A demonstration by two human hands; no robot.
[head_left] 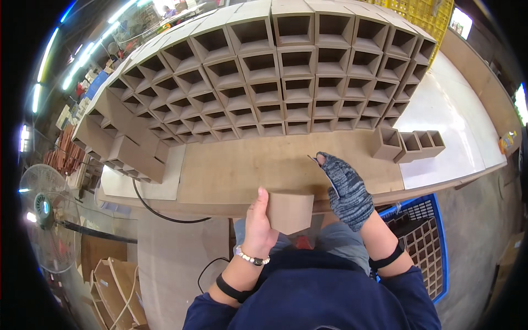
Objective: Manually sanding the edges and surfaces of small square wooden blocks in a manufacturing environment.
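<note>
My left hand (pixel 258 223), bare with a beaded bracelet at the wrist, grips a brown square box (pixel 292 211) at the table's front edge. Its thumb lies along the box's left side, and the fingers are hidden behind it. To the right of the box and apart from it, my right hand (pixel 347 188) wears a grey knitted glove with the thumb tip bare. It is closed on a thin flat piece (pixel 328 175) with a pale edge; its exact kind cannot be made out.
Stacked open brown boxes (pixel 269 88) form a wall across the wooden table (pixel 242 165). Several loose boxes (pixel 410 146) stand at the right. A blue crate (pixel 440 247) of boxes sits below right. A fan (pixel 47 206) and a black cable (pixel 165 217) are at the left.
</note>
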